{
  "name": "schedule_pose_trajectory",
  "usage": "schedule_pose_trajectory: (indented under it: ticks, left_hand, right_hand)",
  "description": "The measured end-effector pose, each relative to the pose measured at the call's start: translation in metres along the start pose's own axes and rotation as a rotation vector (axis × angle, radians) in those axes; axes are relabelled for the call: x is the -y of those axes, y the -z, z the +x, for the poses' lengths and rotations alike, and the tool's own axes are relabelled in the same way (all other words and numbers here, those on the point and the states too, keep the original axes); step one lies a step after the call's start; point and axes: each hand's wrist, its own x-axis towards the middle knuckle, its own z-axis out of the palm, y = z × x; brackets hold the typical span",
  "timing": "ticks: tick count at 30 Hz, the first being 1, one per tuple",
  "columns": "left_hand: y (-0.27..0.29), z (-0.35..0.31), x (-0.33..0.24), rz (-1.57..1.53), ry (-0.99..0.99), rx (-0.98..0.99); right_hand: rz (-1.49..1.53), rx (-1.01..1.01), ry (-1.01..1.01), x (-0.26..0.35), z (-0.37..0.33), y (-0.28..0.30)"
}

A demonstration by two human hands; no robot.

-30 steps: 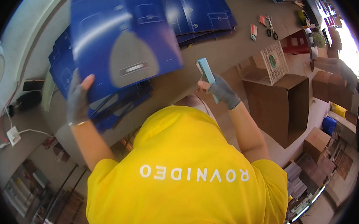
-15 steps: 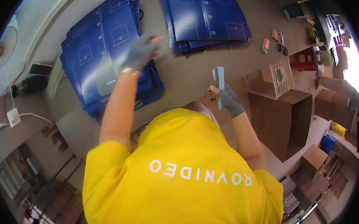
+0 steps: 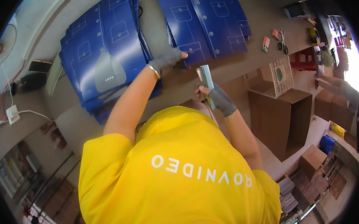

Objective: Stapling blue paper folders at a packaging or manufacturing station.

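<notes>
Two piles of glossy blue sheets printed like buttoned jackets with pockets lie on the table: a left pile and a right pile. My left hand, in a grey glove with bare fingertips, is closed at the near left corner of the top blue printed sheet on the right pile. Its thumb lies over the edge and the other fingers are partly hidden below. In my right hand, gloved the same way, I hold a light blue stapler upright near the table's front edge.
Scissors and two small red-and-white boxes lie right of the right pile. A cardboard box and a pale plastic crate stand beyond the table edge to my right. A phone sits at far left.
My left hand has moved right from the left pile to the right pile. The top sheet there has shifted toward me. My right hand and the stapler have moved slightly left.
</notes>
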Motion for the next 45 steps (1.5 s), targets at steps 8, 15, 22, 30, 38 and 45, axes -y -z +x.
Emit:
schedule_pose_trajectory:
  ticks: [8,15,22,30,38,45]
  left_hand:
    - [0.004,0.012,0.066,0.136,-0.238,0.073]
    - [-0.007,0.004,0.065,0.133,-0.274,0.142]
    - [-0.019,-0.028,0.03,-0.064,-0.293,-0.105]
    - [-0.015,-0.04,0.011,0.086,-0.245,-0.163]
    - [-0.028,-0.014,0.049,-0.404,-0.195,-0.252]
    - [-0.028,0.032,0.045,-0.243,-0.272,-0.274]
  right_hand:
    - [-0.182,-0.054,0.039,0.006,0.014,-0.017]
    - [-0.342,-0.177,0.006,0.005,0.018,-0.023]
    - [-0.114,-0.457,0.212,0.0,0.031,0.025]
    - [-0.383,-0.602,0.043,0.032,0.008,0.087]
    - [-0.301,-0.588,0.016,0.018,0.014,0.07]
    - [-0.245,0.009,0.024,0.006,-0.038,0.029]
